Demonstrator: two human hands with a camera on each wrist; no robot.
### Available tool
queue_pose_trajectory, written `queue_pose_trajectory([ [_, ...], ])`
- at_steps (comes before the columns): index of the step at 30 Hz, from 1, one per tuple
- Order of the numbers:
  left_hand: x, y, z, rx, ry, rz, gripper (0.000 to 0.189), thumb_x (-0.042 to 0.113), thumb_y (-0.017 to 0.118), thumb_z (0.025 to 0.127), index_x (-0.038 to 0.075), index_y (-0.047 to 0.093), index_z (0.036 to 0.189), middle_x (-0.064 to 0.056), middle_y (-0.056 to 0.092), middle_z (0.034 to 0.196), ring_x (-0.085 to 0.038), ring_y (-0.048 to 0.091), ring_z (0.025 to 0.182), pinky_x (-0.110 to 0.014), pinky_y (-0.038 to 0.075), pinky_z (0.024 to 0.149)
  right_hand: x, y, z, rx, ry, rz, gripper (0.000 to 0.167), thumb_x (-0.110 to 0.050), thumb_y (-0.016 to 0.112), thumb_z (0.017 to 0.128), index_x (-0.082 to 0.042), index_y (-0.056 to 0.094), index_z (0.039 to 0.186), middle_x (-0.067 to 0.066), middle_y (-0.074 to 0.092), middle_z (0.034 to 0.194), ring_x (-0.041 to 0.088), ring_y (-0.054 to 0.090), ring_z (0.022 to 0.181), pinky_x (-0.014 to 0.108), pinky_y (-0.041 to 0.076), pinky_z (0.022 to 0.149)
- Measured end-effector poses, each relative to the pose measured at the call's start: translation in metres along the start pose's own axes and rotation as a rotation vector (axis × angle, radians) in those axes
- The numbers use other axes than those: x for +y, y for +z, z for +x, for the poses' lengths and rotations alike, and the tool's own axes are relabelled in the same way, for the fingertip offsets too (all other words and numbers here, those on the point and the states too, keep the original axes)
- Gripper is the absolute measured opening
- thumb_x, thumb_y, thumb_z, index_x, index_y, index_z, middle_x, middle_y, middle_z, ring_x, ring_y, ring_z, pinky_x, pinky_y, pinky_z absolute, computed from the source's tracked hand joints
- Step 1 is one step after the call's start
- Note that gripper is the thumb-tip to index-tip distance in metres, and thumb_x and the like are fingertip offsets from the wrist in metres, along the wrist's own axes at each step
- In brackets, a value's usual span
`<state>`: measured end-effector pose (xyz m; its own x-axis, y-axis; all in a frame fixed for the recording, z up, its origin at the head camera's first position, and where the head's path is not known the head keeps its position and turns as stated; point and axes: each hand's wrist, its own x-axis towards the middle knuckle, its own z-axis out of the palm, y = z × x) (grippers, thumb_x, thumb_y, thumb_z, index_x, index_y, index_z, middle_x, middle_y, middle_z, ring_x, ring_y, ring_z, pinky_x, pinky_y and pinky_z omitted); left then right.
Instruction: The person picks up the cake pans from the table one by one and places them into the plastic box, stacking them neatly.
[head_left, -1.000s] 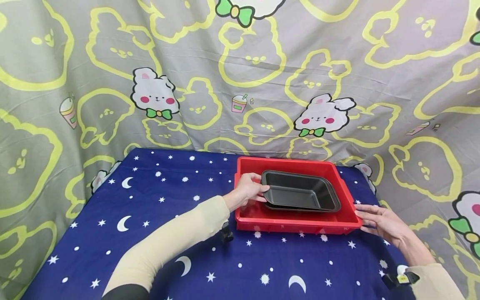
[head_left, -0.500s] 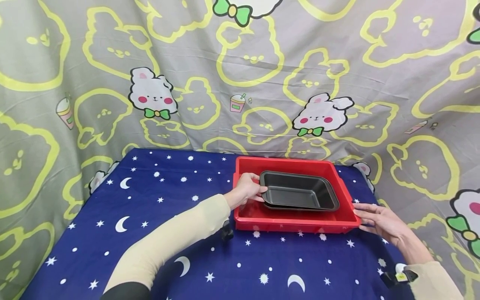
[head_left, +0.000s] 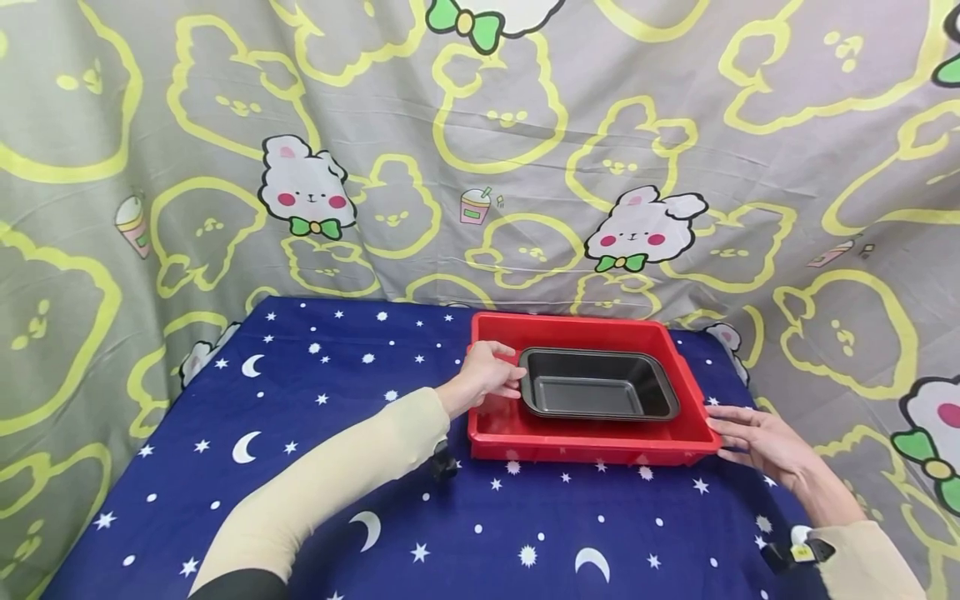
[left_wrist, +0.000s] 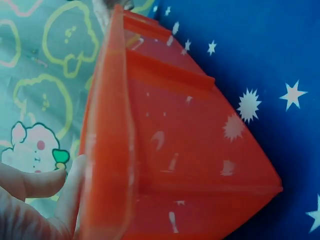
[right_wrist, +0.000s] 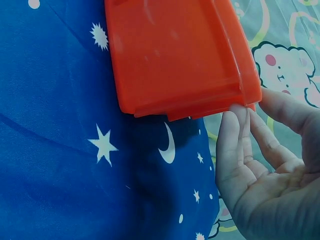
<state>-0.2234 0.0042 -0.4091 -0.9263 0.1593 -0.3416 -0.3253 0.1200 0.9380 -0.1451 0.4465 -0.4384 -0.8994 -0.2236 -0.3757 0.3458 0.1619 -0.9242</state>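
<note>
A black loaf pan (head_left: 600, 396) sits inside a red plastic tub (head_left: 585, 450), its long side roughly parallel to the tub's front wall. My left hand (head_left: 487, 372) is over the tub's left side, fingers loosely extended with the fingertips right at the pan's left rim. In the left wrist view, the tub's wall (left_wrist: 165, 120) hides most of that hand's fingertips. At the opposite end, my right hand (head_left: 768, 446) pinches the tub's right rim, thumb above and fingers below, as the right wrist view also shows at the tub's corner (right_wrist: 185, 60).
A dark blue cloth (head_left: 420, 517) with white stars and moons covers the table. Behind it hangs a grey curtain (head_left: 420, 125) with yellow outlines and rabbit figures. The tub stands toward the back right, close to the curtain.
The pan's left end has gone down, and the second dark edge under it no longer shows separately. My left hand has drawn slightly left off the rim. The right hand stays put.
</note>
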Motion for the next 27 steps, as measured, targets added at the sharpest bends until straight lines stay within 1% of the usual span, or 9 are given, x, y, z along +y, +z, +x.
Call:
queue_pose_trajectory([
  [2,0.002,-0.004,-0.002,-0.018,0.002,-0.011,0.047,-0.003,0.073,0.094,-0.008,0.058,0.139,-0.030,0.076,0.110,-0.023,0.075,0.064,-0.050,0.063,0.082,0.000,0.000,0.000,0.009,0.004,-0.009,0.037,-0.007,0.055,0.109,-0.039,0.074,0.107,-0.020,0.077,0.106,0.005,0.077,0.093,0.027,0.066,0.083],
  [4,0.004,-0.008,-0.003,-0.030,0.004,-0.005,0.048,-0.001,0.074,0.094,-0.007,0.058,0.140,-0.029,0.077,0.110,-0.024,0.077,0.068,-0.049,0.064,0.081,0.000,0.000,-0.001,0.024,0.009,-0.021,0.036,-0.008,0.055,0.109,-0.039,0.074,0.107,-0.020,0.077,0.105,0.006,0.077,0.092,0.028,0.066,0.083],
  [9,0.006,-0.018,-0.008,-0.047,0.009,0.015,0.049,-0.001,0.074,0.094,-0.006,0.058,0.140,-0.028,0.076,0.116,-0.019,0.072,0.065,-0.041,0.067,0.071,0.000,0.001,-0.001,0.078,0.013,-0.054,0.031,-0.010,0.058,0.108,-0.037,0.073,0.108,-0.021,0.076,0.104,0.005,0.077,0.092,0.027,0.066,0.082],
  [11,0.007,-0.022,-0.010,-0.047,0.009,0.023,0.047,0.000,0.075,0.094,-0.004,0.060,0.139,-0.028,0.076,0.114,-0.015,0.070,0.063,-0.040,0.067,0.070,0.001,0.002,-0.001,0.097,0.008,-0.062,0.031,-0.010,0.059,0.108,-0.037,0.073,0.108,-0.022,0.076,0.103,0.004,0.077,0.091,0.027,0.066,0.081],
  [15,0.008,-0.032,-0.014,-0.052,0.019,0.041,0.045,0.003,0.077,0.094,-0.002,0.063,0.136,-0.025,0.076,0.112,-0.015,0.072,0.066,-0.039,0.067,0.070,0.002,0.002,-0.002,0.124,-0.009,-0.083,0.032,-0.009,0.059,0.107,-0.039,0.073,0.108,-0.025,0.075,0.103,0.002,0.076,0.091,0.025,0.065,0.080],
  [19,0.007,-0.044,-0.018,-0.060,0.024,0.056,0.044,0.005,0.078,0.093,0.000,0.064,0.135,-0.024,0.076,0.118,-0.015,0.072,0.069,-0.039,0.068,0.069,0.002,0.006,-0.004,0.160,-0.028,-0.119,0.031,-0.012,0.062,0.107,-0.040,0.073,0.110,-0.027,0.074,0.102,0.000,0.075,0.091,0.024,0.065,0.079],
  [23,0.006,-0.056,-0.024,-0.035,0.027,0.060,0.043,0.008,0.080,0.093,0.002,0.066,0.133,-0.022,0.078,0.114,-0.017,0.071,0.069,-0.040,0.068,0.071,0.000,0.012,-0.007,0.219,-0.049,-0.112,0.033,-0.011,0.064,0.105,-0.042,0.075,0.108,-0.026,0.075,0.098,0.000,0.074,0.087,0.023,0.065,0.076],
  [25,0.007,-0.063,-0.028,-0.018,0.038,0.048,0.042,0.009,0.079,0.093,0.001,0.066,0.133,-0.021,0.078,0.111,-0.019,0.072,0.069,-0.042,0.068,0.073,-0.002,0.014,-0.009,0.253,-0.072,-0.079,0.033,-0.010,0.066,0.104,-0.041,0.077,0.106,-0.023,0.076,0.096,0.003,0.074,0.083,0.023,0.065,0.075],
  [27,0.008,-0.070,-0.032,-0.004,0.054,0.036,0.042,0.010,0.078,0.095,0.000,0.066,0.134,-0.023,0.077,0.112,-0.020,0.074,0.070,-0.043,0.068,0.074,-0.004,0.017,-0.011,0.285,-0.104,-0.044,0.032,-0.009,0.067,0.103,-0.039,0.078,0.105,-0.021,0.076,0.095,0.006,0.074,0.080,0.024,0.065,0.073],
])
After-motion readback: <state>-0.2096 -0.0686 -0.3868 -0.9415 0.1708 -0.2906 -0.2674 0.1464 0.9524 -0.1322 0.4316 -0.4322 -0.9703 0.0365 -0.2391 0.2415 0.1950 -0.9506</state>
